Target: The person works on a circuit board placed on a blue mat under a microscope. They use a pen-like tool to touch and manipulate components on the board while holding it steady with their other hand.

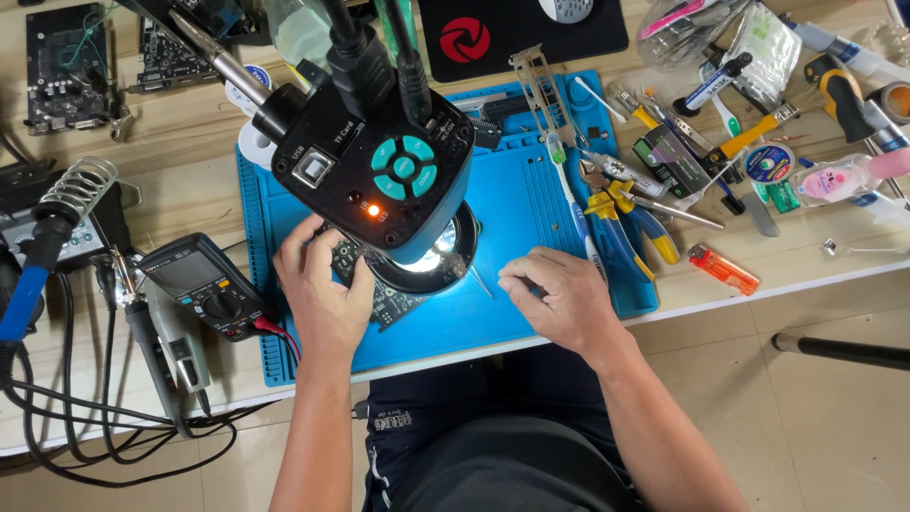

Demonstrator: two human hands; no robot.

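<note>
A black microscope camera head [379,161] with teal buttons and a lit ring light hangs over a blue work mat [531,218]. Under it lies a dark circuit board [365,280], mostly hidden by the camera. My left hand [322,289] rests on the board's left edge, fingers spread on it. My right hand [555,294] sits on the mat to the right, fingers curled around a thin metal tool [479,278] whose tip points toward the board.
A multimeter [204,284] with leads lies left of the mat, beside a soldering iron stand [71,194] and cables. Pliers [630,223], tweezers, a toothbrush, an orange lighter [722,268] and several small tools crowd the right side. The table's front edge runs just below my hands.
</note>
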